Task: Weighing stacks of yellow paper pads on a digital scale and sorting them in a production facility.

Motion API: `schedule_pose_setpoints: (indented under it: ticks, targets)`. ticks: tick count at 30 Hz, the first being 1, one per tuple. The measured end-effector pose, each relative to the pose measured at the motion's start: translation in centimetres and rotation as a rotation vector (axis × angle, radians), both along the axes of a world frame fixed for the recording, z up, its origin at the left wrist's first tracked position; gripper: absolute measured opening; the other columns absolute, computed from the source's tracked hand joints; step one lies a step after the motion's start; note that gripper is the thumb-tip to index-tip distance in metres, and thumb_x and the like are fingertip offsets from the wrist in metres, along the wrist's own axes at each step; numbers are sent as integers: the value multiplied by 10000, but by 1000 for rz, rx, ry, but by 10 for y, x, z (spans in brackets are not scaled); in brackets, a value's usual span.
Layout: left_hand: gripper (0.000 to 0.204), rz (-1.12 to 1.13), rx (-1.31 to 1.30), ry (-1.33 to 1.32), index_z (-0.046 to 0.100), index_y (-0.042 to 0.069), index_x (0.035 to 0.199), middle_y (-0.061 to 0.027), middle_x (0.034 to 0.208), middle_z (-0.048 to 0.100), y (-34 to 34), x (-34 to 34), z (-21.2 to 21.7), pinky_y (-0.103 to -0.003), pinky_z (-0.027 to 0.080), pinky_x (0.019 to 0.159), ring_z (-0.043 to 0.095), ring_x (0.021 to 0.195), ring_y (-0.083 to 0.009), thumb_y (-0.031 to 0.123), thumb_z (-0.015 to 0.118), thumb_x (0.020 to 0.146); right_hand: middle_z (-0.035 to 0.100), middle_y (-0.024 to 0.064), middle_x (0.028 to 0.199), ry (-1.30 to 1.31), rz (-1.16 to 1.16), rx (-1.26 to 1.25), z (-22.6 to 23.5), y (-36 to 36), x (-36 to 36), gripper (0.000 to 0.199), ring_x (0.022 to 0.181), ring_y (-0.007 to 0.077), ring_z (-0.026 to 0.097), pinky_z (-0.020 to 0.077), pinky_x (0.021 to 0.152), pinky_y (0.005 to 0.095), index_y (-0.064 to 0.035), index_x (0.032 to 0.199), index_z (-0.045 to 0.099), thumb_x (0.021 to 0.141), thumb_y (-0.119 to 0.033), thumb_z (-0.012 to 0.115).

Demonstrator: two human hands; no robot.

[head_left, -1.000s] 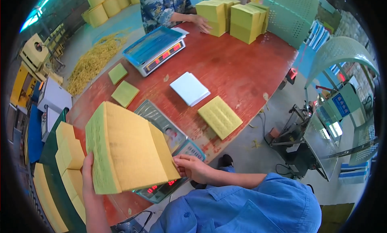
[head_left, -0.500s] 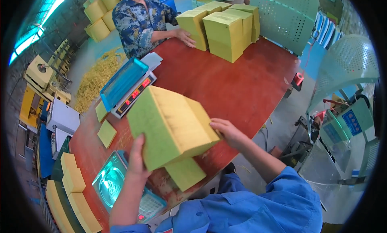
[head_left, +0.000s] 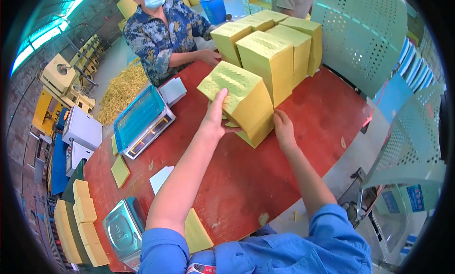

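The left hand [head_left: 219, 115] is gripping a yellow block [head_left: 249, 96], thumb on top; the right hand [head_left: 284, 127] is touching its right side, pinch unclear. No longer hanging well apart, the block is now nearing the block cluster's [head_left: 268, 68] near side, carrying seemingly ending.

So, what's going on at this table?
Someone has a yellow block in the left hand, thumb on its top, with the right hand at its right edge. It is right by a cluster of similar blocks on the red table; whether it touches the tabletop is hard to tell. Across the table, a co-worker's hand is beside the cluster.
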State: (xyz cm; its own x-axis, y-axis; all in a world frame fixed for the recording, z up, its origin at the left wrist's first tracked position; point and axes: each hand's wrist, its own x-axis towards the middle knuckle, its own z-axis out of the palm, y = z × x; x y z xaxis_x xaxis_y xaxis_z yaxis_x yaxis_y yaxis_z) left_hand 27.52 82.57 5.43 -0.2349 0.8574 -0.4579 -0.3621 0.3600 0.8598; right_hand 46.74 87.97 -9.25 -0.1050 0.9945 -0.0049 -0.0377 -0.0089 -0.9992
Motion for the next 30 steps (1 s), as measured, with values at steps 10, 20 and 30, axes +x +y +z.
schedule_pose_setpoints:
  ticks: [10,20,30]
  targets:
    - [734,5,-8,149,379,213,1430,-140,1443,392,84,1,1,-675,453,895,413,1281,-417,632,531,847,511,142,1176,-107,-25,261,-4,3,-20,285,1043,230,634,551,858,325,15,1154,570,875,-14,620]
    - [655,-12,574,-9,372,113,1439,-134,1395,491,56,-14,-41,-445,432,1001,494,1248,-266,504,547,943,613,120,1196,-115,4,388,-54,13,-21,307,1077,209,588,481,963,339,25,1218,581,916,-27,584]
    - [753,21,333,167,273,2,1495,-161,1303,537,-306,-104,29,-343,477,921,538,1157,-186,399,599,945,601,106,1141,179,556,313,107,-217,-138,329,1074,186,566,446,947,331,43,1206,567,901,6,448]
